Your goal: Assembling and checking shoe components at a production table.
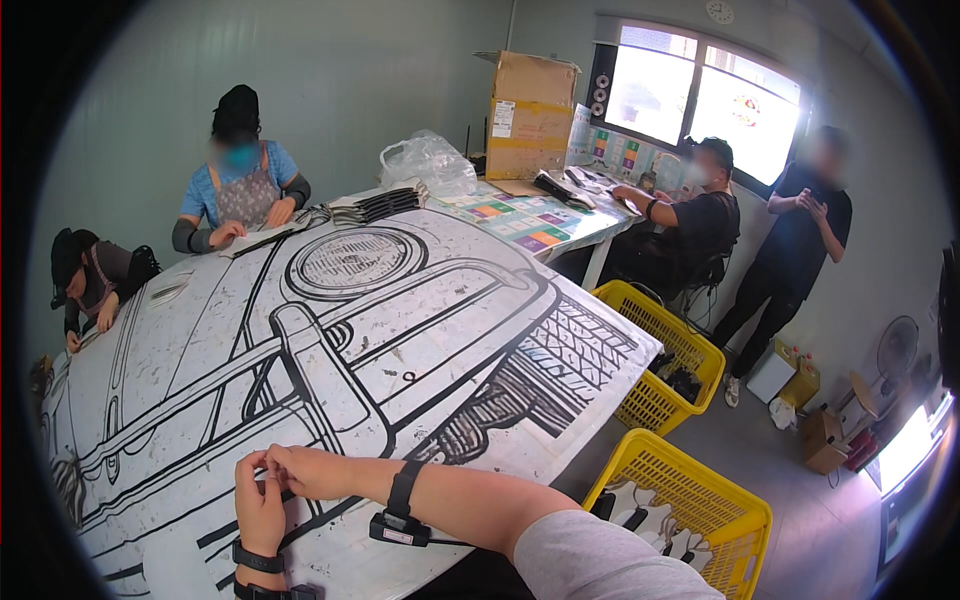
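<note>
Both my hands meet above the near edge of a large table [420, 400] covered with a printed black-and-white line drawing. My left hand [259, 505] points up from the lower edge, its fingers bent and its fingertips drawn together. From the right my right hand [312, 472] reaches across, its fingers closed against the left fingertips. Whatever lies between them, if anything, is hidden or too small to make out. Dark bands circle both wrists, and a small black box [399, 530] hangs at the right one.
Two yellow crates [745, 515] stand right of the table, the nearer holding black and white pieces. A fabric stack [375, 205] and a clear plastic bag [428, 163] lie at the far side. Two people work along the table, one sits at the far desk, another stands at right.
</note>
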Motion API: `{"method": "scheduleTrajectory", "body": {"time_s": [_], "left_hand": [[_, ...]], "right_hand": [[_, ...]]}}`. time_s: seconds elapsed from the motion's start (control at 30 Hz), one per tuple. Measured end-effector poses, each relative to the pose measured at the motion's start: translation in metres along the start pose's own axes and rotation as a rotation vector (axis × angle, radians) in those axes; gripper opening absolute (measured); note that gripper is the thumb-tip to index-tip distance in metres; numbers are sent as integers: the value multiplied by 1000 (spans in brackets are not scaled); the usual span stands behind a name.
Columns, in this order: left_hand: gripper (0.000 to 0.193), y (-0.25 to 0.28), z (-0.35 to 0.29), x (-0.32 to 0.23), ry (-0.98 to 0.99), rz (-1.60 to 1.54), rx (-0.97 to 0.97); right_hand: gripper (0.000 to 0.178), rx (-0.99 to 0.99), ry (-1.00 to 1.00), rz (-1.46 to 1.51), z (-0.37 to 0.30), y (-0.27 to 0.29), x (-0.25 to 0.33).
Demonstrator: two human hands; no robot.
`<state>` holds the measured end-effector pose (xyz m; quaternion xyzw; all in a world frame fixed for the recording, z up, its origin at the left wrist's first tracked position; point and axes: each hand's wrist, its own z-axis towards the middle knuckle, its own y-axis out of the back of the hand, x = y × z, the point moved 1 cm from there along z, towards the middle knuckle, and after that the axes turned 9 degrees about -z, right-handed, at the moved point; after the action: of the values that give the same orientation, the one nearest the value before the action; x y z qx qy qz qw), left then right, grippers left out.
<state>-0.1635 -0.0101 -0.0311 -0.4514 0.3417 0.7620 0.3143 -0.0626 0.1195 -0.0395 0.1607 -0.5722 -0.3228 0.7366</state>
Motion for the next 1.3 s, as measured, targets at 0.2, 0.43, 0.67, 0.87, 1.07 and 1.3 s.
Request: {"method": "scheduleTrajectory", "body": {"time_s": [0.2, 0.43, 0.67, 0.87, 1.07, 1.3], "left_hand": [[23, -1, 1, 2, 7, -6, 9], [22, -1, -1, -4, -32, 29, 18], [23, -3, -1, -7, -21, -51, 9], [27, -3, -3, -7, -25, -50, 9], [28, -3, -2, 1, -28, -103, -12], [27, -4, -1, 2, -49, -145, -12]], "right_hand": [[25, -5, 0, -50, 0, -2, -1], [23, -45, 55, -106, -2, 0, 2], [31, -39, 93, -196, -3, 3, 7], [36, -82, 212, -321, -3, -2, 2], [34, -124, 235, -350, -3, -4, -1], [32, -94, 157, -329, -3, -4, 0]]}}
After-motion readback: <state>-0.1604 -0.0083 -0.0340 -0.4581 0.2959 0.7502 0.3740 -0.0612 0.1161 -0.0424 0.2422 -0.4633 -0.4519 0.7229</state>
